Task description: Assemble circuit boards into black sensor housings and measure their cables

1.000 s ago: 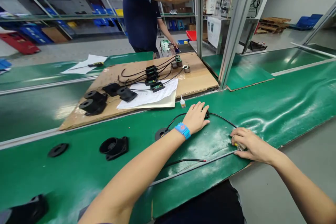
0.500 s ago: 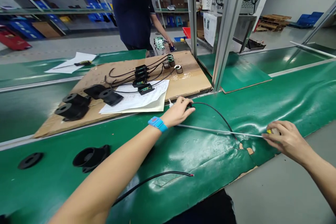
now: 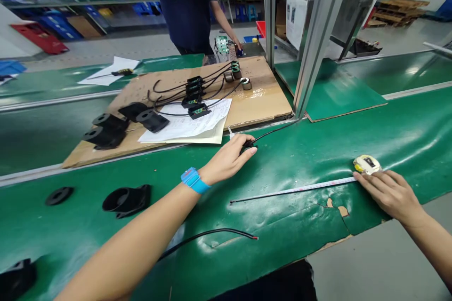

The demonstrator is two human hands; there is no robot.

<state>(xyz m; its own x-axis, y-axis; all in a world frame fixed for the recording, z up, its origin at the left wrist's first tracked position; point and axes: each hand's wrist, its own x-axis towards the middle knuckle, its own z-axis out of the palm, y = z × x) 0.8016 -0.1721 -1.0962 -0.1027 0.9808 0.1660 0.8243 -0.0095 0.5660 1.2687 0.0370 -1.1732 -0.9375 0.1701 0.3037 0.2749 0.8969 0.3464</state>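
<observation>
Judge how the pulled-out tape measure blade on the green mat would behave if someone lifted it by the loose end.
The blade is thin and lies long and flat on the green mat, so it would probably sag or buckle. It looks light. The right hand rests by the tape measure case; if unlocked, the blade may well snap back.

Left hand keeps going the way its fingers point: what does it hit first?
The left hand already touches a black cable end. Beyond that, probably the cardboard sheet's edge, though depth is unclear.

One tape measure right; one red-tipped cable near; two black housings on belt; one black ring left; two hands.
</observation>
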